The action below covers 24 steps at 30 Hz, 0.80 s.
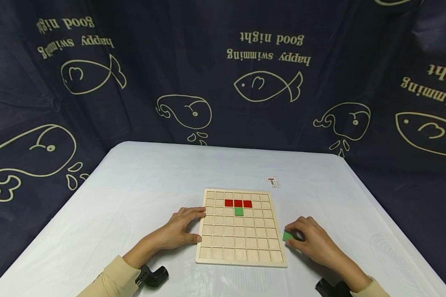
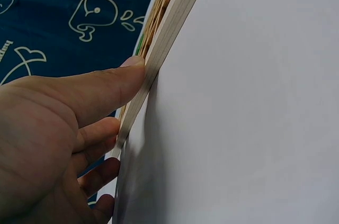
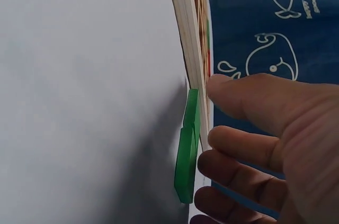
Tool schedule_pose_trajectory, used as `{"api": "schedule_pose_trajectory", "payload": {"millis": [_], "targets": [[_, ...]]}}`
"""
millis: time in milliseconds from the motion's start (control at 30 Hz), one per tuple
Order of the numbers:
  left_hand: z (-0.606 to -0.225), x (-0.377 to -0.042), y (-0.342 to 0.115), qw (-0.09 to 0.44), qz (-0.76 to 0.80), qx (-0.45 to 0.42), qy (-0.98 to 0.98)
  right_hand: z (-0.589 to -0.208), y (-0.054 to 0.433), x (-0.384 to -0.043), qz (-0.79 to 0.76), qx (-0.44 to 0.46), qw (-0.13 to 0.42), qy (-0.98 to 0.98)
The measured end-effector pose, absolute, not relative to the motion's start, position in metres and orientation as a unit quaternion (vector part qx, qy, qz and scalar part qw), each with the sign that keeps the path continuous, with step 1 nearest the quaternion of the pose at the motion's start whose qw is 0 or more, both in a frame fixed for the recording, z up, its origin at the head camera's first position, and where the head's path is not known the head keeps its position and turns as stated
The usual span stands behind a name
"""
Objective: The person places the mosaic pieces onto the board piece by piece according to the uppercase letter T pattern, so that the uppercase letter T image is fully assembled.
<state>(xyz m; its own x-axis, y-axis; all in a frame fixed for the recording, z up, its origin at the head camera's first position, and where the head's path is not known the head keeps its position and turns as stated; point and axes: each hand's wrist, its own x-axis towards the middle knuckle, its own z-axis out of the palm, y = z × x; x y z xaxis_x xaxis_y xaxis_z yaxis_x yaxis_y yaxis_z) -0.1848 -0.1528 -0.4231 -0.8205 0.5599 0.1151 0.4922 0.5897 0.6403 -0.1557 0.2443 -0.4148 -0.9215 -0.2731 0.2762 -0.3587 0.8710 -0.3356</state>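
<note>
Green tiles point(image 3: 185, 166) prob light, stiff; pinch edges; R hand point(image 1: 313, 241): fingers apart, contact unclear; L hand point(image 1: 174, 231): likewise apart, at board point(image 1: 241, 262) edge

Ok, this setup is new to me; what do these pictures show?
No machine here: a person works bare-handed. The wide picture comes from a head-worn camera; the others are taken from each wrist. On the white table lie a gridded wooden board holding three red tiles and one green tile, a small pattern card, and loose green tiles by the board's right edge. The left hand touches the board's left edge. The right hand is at the loose tiles; no grip shows.
</note>
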Motion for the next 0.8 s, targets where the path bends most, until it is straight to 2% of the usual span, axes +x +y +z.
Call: {"api": "schedule_pose_trajectory", "payload": {"millis": [800], "targets": [[-0.4238,-0.185,-0.1524,0.045,0.339,0.295,0.892,-0.4191,0.2482,-0.1531,0.177,0.142,0.091,-0.97]]}}
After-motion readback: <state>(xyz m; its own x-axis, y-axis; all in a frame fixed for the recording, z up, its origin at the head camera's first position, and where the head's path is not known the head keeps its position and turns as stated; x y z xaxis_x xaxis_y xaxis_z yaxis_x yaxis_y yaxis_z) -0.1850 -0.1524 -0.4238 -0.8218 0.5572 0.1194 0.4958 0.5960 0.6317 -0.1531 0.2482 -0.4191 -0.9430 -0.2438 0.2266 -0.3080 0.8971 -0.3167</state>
